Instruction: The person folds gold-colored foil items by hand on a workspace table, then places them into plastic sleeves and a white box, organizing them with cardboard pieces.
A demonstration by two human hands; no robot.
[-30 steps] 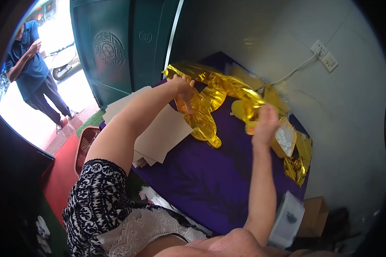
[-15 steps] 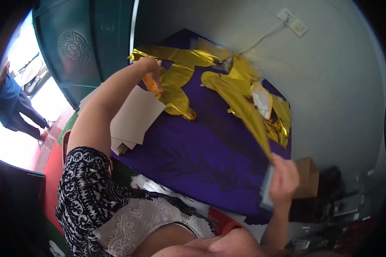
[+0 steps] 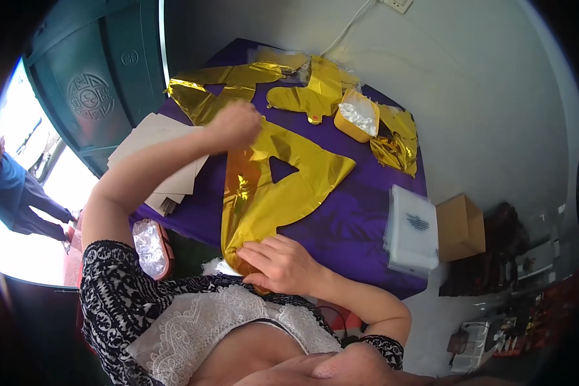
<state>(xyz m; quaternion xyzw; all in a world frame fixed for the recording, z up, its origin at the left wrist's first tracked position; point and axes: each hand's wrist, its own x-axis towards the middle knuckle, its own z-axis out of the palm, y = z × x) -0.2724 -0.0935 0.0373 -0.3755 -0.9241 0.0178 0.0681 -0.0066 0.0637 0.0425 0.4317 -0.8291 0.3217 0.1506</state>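
A flat gold foil balloon (image 3: 276, 186) shaped like the letter A lies stretched over the purple tablecloth (image 3: 347, 225), running from the table's middle to its near edge. My left hand (image 3: 238, 125), blurred, is closed on its far end. My right hand (image 3: 280, 264) grips the near end at the table's edge, close to my body.
More gold foil shapes (image 3: 302, 96) lie at the back, beside a yellow tub of white bits (image 3: 357, 117) and crumpled foil (image 3: 397, 147). Cardboard sheets (image 3: 151, 138) lie left, white packets (image 3: 413, 231) right. A cardboard box (image 3: 460, 225) stands on the floor. A person in blue (image 3: 13, 193) is outside the green door (image 3: 90, 90).
The gold balloon was held up in the air between both hands; now it lies flat on the cloth. My right hand came in to the near edge and my left hand lowered onto the table.
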